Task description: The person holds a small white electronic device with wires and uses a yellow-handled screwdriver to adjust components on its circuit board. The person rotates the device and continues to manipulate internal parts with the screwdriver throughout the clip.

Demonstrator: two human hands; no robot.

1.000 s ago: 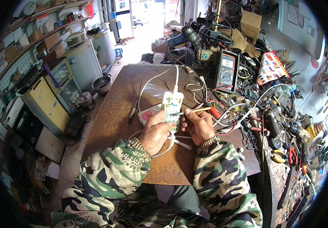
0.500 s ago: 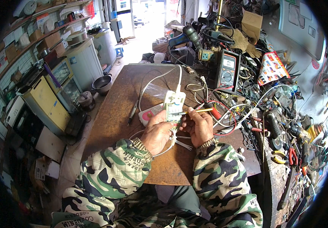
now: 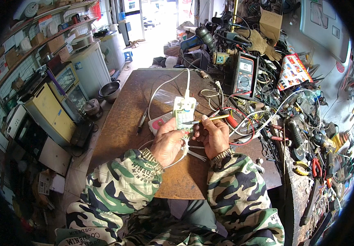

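Above the wooden bench, my left hand (image 3: 165, 144) grips a small white housing with an exposed circuit board (image 3: 184, 118); white cables run from both ends. My right hand (image 3: 214, 137) holds a slim yellow-handled tool (image 3: 220, 117), its dark metal tip lying across the board; whether it touches is unclear. Behind my left hand is a white case with pink parts (image 3: 159, 124), partly hidden. A pen-like probe (image 3: 142, 121) lies to its left, and a thicker red object (image 3: 232, 121) sits just right of my right hand.
A multimeter (image 3: 243, 76) stands at the bench's (image 3: 119, 98) back right amid tangled cables. Pliers (image 3: 315, 168) and many tools crowd the right side. Left, below the bench top, are a black pan (image 3: 109, 91), cabinets (image 3: 55, 112) and shelves of boxes. A bright doorway is at the back.
Both hands, the board and the yellow-handled tool have shifted very slightly leftward since half a second ago. The grips look the same.
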